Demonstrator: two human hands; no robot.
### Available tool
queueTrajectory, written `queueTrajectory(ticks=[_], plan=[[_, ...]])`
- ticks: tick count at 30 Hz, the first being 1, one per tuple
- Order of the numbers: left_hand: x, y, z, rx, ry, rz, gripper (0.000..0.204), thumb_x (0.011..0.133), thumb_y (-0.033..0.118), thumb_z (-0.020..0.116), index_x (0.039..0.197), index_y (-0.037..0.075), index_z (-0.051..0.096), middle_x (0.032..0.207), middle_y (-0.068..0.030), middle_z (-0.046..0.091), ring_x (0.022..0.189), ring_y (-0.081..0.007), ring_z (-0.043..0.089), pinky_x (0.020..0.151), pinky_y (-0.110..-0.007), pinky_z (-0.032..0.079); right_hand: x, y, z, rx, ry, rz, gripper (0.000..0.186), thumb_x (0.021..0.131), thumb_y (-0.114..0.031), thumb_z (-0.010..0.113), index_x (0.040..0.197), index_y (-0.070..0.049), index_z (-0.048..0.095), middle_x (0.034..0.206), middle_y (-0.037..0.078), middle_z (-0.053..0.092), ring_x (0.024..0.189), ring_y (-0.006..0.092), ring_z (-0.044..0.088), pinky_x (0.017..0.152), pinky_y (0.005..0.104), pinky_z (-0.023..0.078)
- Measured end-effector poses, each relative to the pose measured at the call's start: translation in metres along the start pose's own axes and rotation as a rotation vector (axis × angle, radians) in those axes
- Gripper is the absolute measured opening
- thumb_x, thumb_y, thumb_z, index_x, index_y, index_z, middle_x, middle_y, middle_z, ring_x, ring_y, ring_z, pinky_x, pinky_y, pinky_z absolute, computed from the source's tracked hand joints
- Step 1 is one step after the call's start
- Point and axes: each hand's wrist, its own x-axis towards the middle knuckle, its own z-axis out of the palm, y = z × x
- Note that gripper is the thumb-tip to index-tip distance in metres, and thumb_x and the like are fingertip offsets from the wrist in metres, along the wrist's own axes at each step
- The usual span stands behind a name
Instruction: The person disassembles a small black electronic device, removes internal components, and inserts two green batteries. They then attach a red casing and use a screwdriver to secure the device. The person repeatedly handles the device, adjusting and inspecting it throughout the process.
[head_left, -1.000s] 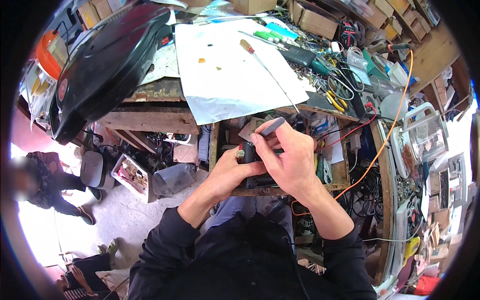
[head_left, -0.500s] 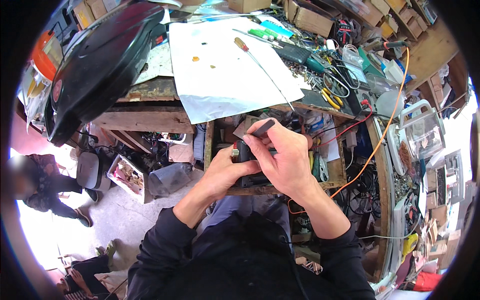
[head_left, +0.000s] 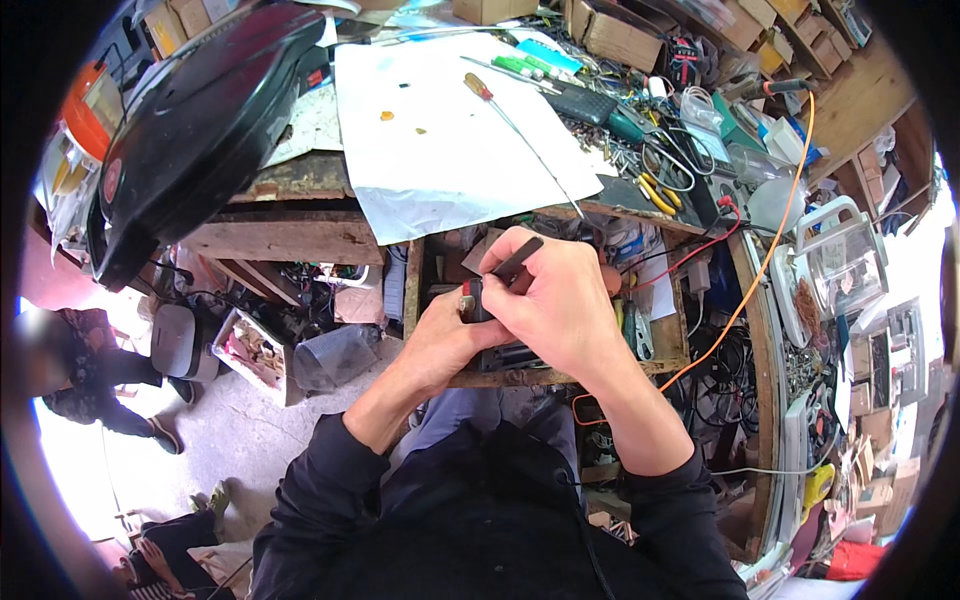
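My left hand (head_left: 440, 340) is closed around a small dark object with a metal and red end (head_left: 468, 300); the rest of it is hidden by my fingers. Just to its right, my right hand (head_left: 565, 310) pinches a dark flat bar-shaped tool (head_left: 518, 260), its far end pointing up and away. The tool's lower part disappears behind my fingers, so whether it touches the held object cannot be made out. Both hands meet above an open wooden drawer (head_left: 540, 378) full of tools and wires.
Beyond the drawer, a white sheet (head_left: 400, 170) bears a long screwdriver (head_left: 520, 140) and small bits. Yellow-handled pliers (head_left: 657, 195) lie to the right. An orange cable (head_left: 765, 275) runs down beside the drawer. A large black casing (head_left: 205, 130) stands left; two people are at the left.
My right hand has shifted slightly left and its fingers have closed in nearer the held object. The bar-shaped tool has tilted a little. My left hand keeps its hold.
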Motion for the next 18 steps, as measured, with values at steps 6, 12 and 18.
queueTrajectory(ticks=[6, 12, 18], plan=[[0.003, -0.005, -0.001, 0.026, 0.015, -0.028, 0.023, 0.082, 0.011, 0.077, 0.1, 0.002, 0.067, 0.1, -0.0024, 0.07, 0.095, -0.0113, 0.063, 0.088, -0.029, 0.049, 0.013, -0.004, -0.013, -0.024, -0.115, 0.042, 0.02, 0.077, -0.013, 0.068, 0.081, 0.005, 0.073, 0.07, 0.021, 0.069, 0.065, 0.0332, 0.071, 0.065, 0.0374, 0.056], [0.003, -0.007, -0.001, 0.065, 0.031, -0.027, 0.019, 0.081, 0.013, 0.077, 0.09, 0.005, 0.063, 0.092, 0.0004, 0.066, 0.087, -0.0091, 0.057, 0.081, -0.026, 0.046, 0.018, -0.001, -0.018, -0.047, -0.235, 0.073, 0.019, 0.08, -0.009, 0.061, 0.087, 0.004, 0.073, 0.066, 0.01, 0.07, 0.061, 0.0125, 0.065, 0.058, 0.0288, 0.051], [0.002, -0.006, 0.0, 0.061, 0.033, -0.014, 0.018, 0.081, 0.012, 0.077, 0.089, 0.005, 0.064, 0.093, 0.0004, 0.067, 0.088, -0.0084, 0.058, 0.082, -0.026, 0.046, 0.015, -0.003, -0.017, 0.12, -0.226, 0.158, 0.023, 0.084, -0.013, 0.059, 0.084, 0.006, 0.072, 0.065, 0.018, 0.068, 0.059, 0.0263, 0.07, 0.062, 0.0348, 0.055]])
